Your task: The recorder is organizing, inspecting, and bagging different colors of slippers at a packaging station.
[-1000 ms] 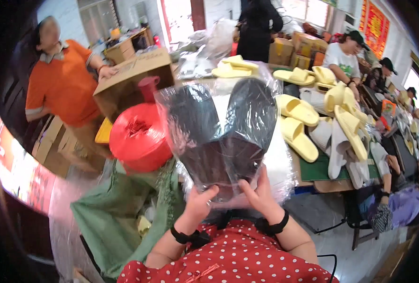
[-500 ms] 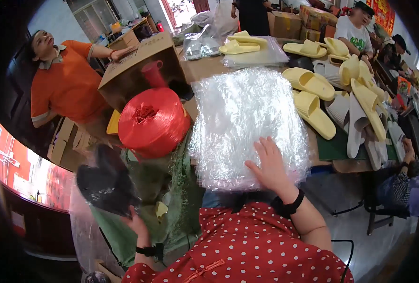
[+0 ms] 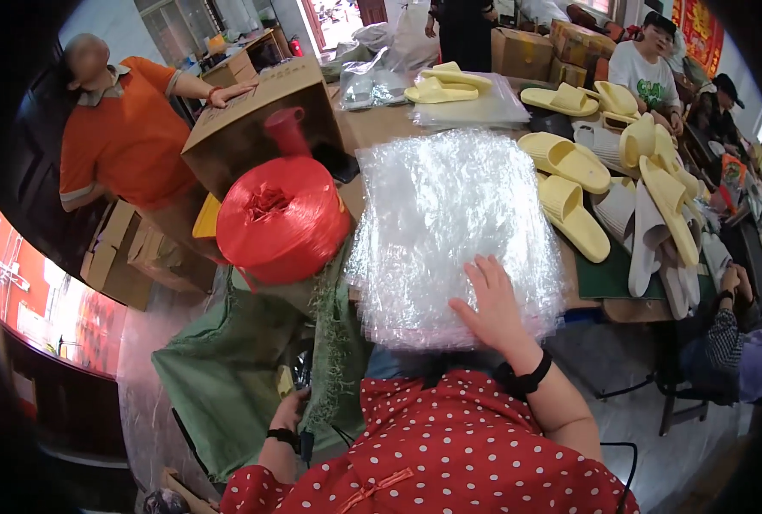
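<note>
My right hand (image 3: 494,307) lies flat, fingers spread, on the near right part of a stack of clear plastic bags (image 3: 450,223) on the table. My left hand (image 3: 290,411) is low at the mouth of a green woven sack (image 3: 214,364), beside its frayed edge. Its fingers are largely hidden, so its grip does not show. Just beyond it, inside the sack, are a dark shiny thing (image 3: 304,364) and a small pale yellow piece (image 3: 285,381).
A big red roll of plastic twine (image 3: 282,223) stands left of the bags, before a cardboard box (image 3: 252,107) touched by a person in orange (image 3: 128,141). Yellow slippers (image 3: 574,218) and grey slippers (image 3: 647,231) pile up on the right. More people sit or stand farther back.
My left hand has moved right and down to the sack. The black, film-wrapped item it held half a second ago is out of it at the left. My right hand stays on the bags.
</note>
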A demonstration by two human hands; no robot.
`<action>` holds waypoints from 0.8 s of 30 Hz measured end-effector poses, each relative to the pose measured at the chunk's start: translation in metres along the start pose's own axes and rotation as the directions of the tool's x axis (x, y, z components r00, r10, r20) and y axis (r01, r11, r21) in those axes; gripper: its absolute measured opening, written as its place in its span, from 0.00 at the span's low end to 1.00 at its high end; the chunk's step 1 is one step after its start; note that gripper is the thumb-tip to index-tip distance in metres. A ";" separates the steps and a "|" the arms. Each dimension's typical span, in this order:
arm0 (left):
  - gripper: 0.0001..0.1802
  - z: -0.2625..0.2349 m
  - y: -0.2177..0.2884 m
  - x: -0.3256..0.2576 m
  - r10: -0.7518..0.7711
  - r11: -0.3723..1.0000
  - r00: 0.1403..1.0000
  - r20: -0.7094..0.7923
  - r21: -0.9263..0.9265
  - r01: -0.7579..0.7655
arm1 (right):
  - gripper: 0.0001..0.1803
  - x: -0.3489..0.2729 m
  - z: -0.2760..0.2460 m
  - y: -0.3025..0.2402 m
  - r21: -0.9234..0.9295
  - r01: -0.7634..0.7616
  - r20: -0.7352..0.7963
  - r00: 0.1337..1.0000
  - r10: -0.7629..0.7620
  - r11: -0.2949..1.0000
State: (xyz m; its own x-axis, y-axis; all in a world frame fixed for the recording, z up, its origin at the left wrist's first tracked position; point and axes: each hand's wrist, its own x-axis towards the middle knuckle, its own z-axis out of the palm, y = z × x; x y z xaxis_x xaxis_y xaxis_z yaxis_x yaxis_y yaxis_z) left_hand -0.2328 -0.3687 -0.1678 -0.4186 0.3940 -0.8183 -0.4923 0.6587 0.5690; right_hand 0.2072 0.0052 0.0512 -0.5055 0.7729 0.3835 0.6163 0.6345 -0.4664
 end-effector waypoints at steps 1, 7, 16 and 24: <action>0.26 0.002 0.003 0.027 0.035 0.986 0.996 0.080 -0.166 -0.022 | 0.37 0.005 0.003 -0.006 0.021 0.029 0.006 1.000 -0.029 0.999; 0.37 0.120 0.135 -0.069 0.885 0.464 0.359 -0.296 0.500 -0.731 | 0.38 -0.004 0.004 0.009 -0.036 -0.066 0.010 0.998 0.067 0.997; 0.29 0.335 0.228 -0.224 0.715 -0.354 -0.119 0.689 0.210 -0.911 | 0.39 0.001 0.006 0.005 -0.049 -0.051 0.068 0.996 0.054 0.998; 0.30 0.392 0.224 -0.160 0.601 -0.510 -0.001 0.800 0.382 -0.770 | 0.21 0.000 -0.065 0.021 0.309 0.028 -0.119 0.993 0.009 0.951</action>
State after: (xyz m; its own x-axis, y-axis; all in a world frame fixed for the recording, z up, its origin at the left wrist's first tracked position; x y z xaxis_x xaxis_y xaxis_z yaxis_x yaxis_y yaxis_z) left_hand 0.0231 -0.0329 0.0584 0.3149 0.9078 0.2770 0.8654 -0.3944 0.3090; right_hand 0.2592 0.0191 0.0928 -0.4247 0.7732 0.4710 0.3852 0.6251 -0.6789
